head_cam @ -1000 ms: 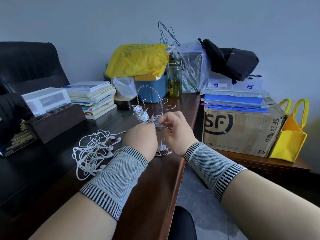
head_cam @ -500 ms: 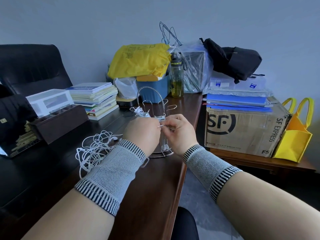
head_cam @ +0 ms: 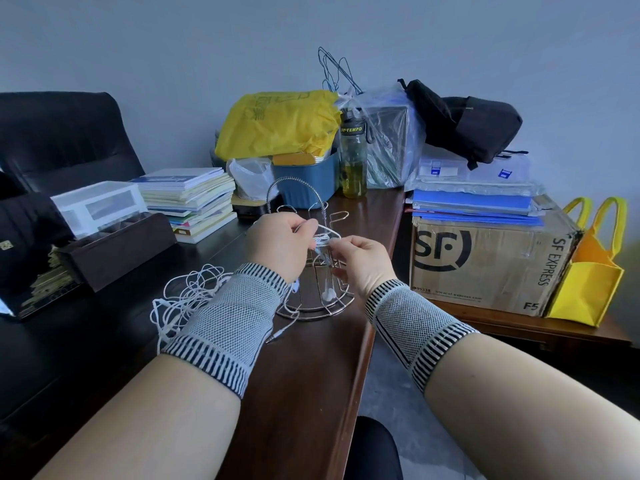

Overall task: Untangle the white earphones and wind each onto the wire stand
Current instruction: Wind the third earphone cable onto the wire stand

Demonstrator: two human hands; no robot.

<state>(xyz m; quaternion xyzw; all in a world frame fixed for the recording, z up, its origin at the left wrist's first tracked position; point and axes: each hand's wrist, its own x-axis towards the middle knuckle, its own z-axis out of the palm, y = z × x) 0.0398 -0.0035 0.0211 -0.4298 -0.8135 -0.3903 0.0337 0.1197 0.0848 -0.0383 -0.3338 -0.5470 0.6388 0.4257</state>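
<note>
Left hand (head_cam: 277,244): fingers curled, pinching white cord (head_cam: 323,240) against a hook of the stand (head_cam: 313,271). Right hand (head_cam: 360,261): thumb and forefinger closed on the same cord just right of it, other fingers curled. Stand sits upright near the desk's (head_cam: 311,375) right edge, an earbud (head_cam: 327,295) hanging inside its base; remaining earphones (head_cam: 187,296) lie tangled on the desk to its left.
</note>
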